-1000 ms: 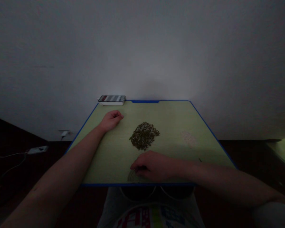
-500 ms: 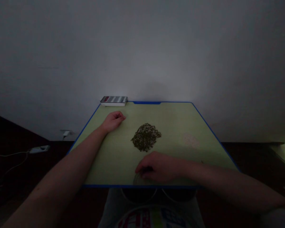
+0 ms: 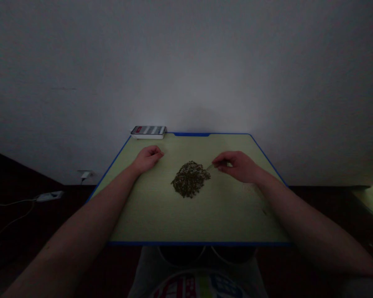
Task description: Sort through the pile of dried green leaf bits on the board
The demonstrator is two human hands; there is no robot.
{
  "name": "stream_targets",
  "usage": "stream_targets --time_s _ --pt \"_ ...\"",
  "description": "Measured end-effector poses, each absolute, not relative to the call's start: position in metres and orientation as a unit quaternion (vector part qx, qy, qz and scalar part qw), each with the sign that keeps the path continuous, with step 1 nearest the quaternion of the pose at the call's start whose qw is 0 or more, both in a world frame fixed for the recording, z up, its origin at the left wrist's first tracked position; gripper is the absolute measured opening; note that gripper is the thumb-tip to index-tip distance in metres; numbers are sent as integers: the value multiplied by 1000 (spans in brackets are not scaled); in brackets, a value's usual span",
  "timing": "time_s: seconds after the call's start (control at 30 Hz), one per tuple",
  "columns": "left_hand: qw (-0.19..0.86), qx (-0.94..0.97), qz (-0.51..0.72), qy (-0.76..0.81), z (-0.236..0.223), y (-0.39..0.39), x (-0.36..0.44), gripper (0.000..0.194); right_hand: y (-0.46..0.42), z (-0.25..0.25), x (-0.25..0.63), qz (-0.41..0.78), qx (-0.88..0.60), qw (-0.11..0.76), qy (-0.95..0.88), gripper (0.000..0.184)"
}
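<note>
A pile of small dark greenish-brown grains mixed with pale ones [image 3: 189,180] lies in the middle of the pale green table [image 3: 186,223]. My right hand [image 3: 236,165] is just right of it, fingers pinched on what look like slim tweezers [image 3: 209,167]. Their tip reaches the pile's upper right edge. My left hand [image 3: 148,158] rests at the upper left, apart from the pile, its fingers curled and nothing visible in them. A faint patch of pale grains [image 3: 250,188] shows beside my right wrist, partly covered by it.
At the back left corner a phone [image 3: 149,130] lies on a white box [image 3: 147,136]. A blue rim [image 3: 199,243] edges the table, and a wall stands behind it. On the left are a power strip [image 3: 49,195] and a plugged-in charger [image 3: 86,175].
My right hand has moved from the table's front edge, up and to the right, bringing the tweezers to the pile's right side. My left hand has stayed in place.
</note>
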State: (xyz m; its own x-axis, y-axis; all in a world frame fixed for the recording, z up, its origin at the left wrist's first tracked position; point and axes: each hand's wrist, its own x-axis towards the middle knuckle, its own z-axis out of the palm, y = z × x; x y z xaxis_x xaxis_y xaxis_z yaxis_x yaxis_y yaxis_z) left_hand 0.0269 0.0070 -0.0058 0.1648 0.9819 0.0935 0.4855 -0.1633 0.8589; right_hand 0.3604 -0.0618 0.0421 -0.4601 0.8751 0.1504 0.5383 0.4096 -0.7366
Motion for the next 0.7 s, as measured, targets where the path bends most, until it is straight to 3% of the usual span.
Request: stream_targets --time_s 0.27,0.7 --pt "353 678 352 540 -5 6 27 23 -37 22 373 303 -585 234 -715 31" --pt "339 689 344 540 -7 8 26 23 -39 11 355 244 -611 163 -735 37"
